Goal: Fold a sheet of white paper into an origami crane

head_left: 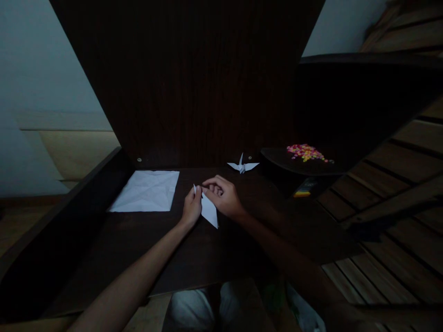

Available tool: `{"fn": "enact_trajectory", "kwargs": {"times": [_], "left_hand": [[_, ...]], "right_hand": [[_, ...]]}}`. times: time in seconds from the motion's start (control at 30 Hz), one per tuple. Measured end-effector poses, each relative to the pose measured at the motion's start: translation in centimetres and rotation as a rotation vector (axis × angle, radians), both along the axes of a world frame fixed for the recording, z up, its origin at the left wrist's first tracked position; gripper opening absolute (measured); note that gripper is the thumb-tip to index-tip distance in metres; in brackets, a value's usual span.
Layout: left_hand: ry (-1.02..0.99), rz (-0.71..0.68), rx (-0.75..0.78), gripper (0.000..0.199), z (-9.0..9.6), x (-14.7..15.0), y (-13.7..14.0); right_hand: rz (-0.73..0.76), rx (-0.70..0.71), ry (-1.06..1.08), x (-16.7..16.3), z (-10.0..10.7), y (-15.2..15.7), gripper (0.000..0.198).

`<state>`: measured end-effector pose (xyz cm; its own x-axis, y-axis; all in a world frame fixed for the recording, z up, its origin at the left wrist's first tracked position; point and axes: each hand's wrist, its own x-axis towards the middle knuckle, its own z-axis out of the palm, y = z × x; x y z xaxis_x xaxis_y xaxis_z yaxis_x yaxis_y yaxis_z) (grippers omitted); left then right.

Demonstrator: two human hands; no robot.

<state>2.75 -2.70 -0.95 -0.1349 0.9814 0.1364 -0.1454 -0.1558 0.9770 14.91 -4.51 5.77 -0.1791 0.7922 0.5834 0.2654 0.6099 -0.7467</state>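
Note:
Between my hands is a piece of folded white paper point(209, 213), narrow and pointed at its near end. My left hand point(192, 205) is closed, thumb and fingers pinching the paper's left side near its far end. My right hand point(224, 196) pinches the upper right part of the same paper, its fingers curled. The paper's far tip is partly covered by my fingers. Beyond my hands stands a white origami crane point(242, 167) with its wings spread. To the left lies a creased square of white paper point(147, 190), flat on the dark desk.
A raised dark shelf point(273, 159) at the right bears a heap of small pink, yellow and red pieces point(306, 152). A dark back panel point(194, 92) rises behind the desk point(138, 249). A low side board point(62, 212) bounds it on the left; wooden slats point(398, 258) are at the right.

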Motion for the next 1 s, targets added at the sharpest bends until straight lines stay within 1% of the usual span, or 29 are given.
{"fn": "enact_trajectory", "kwargs": {"times": [0.03,0.07,0.1,0.13,0.23,0.27,0.33,0.4,0.47,0.6,0.67,0.77,0.87,1.0], "left_hand": [[0.014,0.01,0.013,0.042,0.0,0.0,0.0],[0.028,0.016,0.022,0.046,0.1,0.0,0.0],[0.03,0.019,0.023,0.049,0.1,0.0,0.0],[0.034,0.024,0.019,0.051,0.1,-0.1,-0.1],[0.019,0.037,0.005,0.053,0.2,-0.1,-0.2],[0.01,0.043,0.005,0.053,0.2,-0.1,-0.2],[0.002,0.051,0.005,0.053,0.2,-0.1,-0.2],[0.008,0.052,0.005,0.052,0.3,-0.2,-0.2],[0.014,0.042,0.012,0.048,0.3,-0.3,-0.1],[0.038,0.06,0.027,0.031,0.5,-0.4,0.1],[0.044,0.07,0.021,0.03,0.7,-0.4,0.1],[0.071,0.063,-0.009,0.031,0.9,-0.4,-0.1],[0.128,-0.035,-0.055,0.031,1.1,-0.4,-0.2],[0.078,-0.127,-0.059,0.034,1.2,-0.5,-0.3]], "right_hand": [[-0.068,-0.039,0.006,0.6,-1.0,1.2,0.016],[-0.088,-0.105,0.025,1.1,-2.0,2.1,0.022],[-0.076,-0.187,0.065,1.5,-2.9,2.8,0.029],[-0.036,-0.275,0.114,1.8,-3.7,3.2,0.033],[0.163,-0.522,0.167,1.8,-5.3,3.3,0.032],[0.211,-0.579,0.159,1.7,-5.5,3.2,0.033],[0.282,-0.633,0.144,1.4,-5.9,2.9,0.034],[0.297,-0.635,0.156,1.2,-6.1,2.8,0.035],[0.264,-0.621,0.198,1.2,-6.3,2.8,0.035],[0.116,-0.532,0.354,1.4,-6.3,3.1,0.036],[0.035,-0.479,0.393,1.5,-6.3,3.1,0.036],[-0.055,-0.426,0.394,1.5,-6.3,3.0,0.034],[-0.059,-0.347,0.407,1.4,-6.5,2.7,0.03],[0.037,-0.271,0.423,1.3,-6.5,2.6,0.016]]}}
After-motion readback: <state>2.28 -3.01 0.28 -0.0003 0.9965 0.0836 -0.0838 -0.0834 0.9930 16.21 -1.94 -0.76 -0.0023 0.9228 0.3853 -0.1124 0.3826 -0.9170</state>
